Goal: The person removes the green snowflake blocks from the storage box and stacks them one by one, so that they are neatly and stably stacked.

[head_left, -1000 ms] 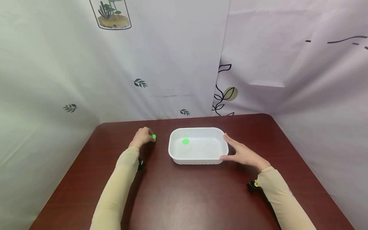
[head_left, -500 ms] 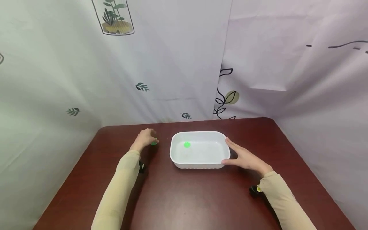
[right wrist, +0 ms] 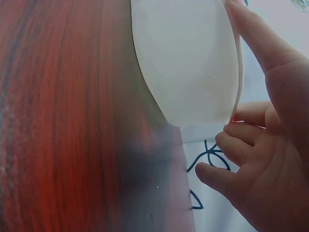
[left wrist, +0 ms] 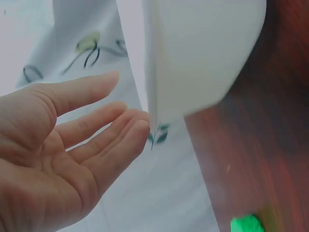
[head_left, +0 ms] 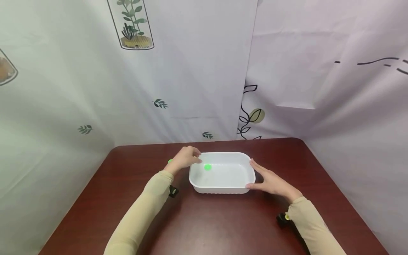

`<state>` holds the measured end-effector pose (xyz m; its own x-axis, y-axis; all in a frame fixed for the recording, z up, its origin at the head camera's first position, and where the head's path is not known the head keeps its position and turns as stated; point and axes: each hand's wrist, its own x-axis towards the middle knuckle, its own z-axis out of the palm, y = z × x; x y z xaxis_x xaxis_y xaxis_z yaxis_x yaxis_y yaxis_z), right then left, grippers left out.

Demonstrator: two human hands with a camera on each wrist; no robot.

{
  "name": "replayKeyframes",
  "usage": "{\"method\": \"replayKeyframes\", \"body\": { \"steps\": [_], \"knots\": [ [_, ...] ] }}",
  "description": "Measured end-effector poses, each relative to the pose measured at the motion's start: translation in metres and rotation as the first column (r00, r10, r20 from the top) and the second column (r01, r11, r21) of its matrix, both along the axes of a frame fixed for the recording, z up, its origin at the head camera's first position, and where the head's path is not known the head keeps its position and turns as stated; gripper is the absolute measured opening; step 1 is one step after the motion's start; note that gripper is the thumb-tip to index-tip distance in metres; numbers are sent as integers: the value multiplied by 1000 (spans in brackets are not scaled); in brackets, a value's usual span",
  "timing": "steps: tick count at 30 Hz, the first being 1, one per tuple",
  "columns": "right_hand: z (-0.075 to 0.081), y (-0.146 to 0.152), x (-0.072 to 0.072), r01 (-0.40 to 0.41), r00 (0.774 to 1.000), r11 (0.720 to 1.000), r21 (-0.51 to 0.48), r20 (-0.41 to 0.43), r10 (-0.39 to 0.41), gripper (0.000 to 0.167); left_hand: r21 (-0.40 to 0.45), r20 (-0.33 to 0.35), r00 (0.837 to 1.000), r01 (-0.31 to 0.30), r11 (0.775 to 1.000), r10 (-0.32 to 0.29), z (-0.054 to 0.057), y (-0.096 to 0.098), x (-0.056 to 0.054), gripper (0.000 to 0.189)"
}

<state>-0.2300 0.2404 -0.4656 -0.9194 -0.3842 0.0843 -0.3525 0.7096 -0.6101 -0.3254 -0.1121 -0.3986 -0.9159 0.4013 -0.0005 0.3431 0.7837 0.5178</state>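
The white rectangular plastic basin [head_left: 222,190] sits on the table with one small green piece [head_left: 207,166] inside, toward its left end. My left hand [head_left: 185,158] is at the basin's far left corner, thumb and fingers apart with nothing between them. In the left wrist view, the fingertips are close to the basin's rim [left wrist: 152,58]; contact is unclear. A second green piece [head_left: 170,160] lies on the table, partly hidden behind the left hand. At the basin's right end, my right hand [head_left: 271,181] holds the rim, thumb at the near corner and fingers at the far one.
The dark red-brown table [head_left: 220,223] has rounded far corners. A pale printed curtain [head_left: 197,71] hangs behind it and along both sides. A small dark device [head_left: 282,219] is at the right wrist, and another [head_left: 173,191] at the left.
My left hand has let go of the second green piece, leaving it on the table, and moved right to the basin's corner. The right hand stays at the basin; the head view has tilted up slightly.
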Motion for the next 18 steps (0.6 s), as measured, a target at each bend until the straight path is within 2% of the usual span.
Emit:
{"method": "replayKeyframes", "body": {
  "steps": [4, 11, 14, 18],
  "knots": [
    [-2, 0, -1, 10, 1000, 1000, -6, -8, -10, 112, -29, 1, 999, 35, 999, -35, -7, 15, 4, 33],
    [-6, -4, -1, -5, 1000, 1000, 3, 27, 5, 114, -151, 46, 998, 37, 988, -30, -27, 30, 8, 38],
    [-4, -2, -1, 3, 1000, 1000, 1, 10, -3, 113, -154, 57, 998, 35, 987, -27, -30, 36, 5, 29],
    [0, 0, -3, 7, 1000, 1000, 5, -13, -7, 111, -168, 25, 1000, 5, 986, -1, -31, 42, 0, 15]
  ]
}}
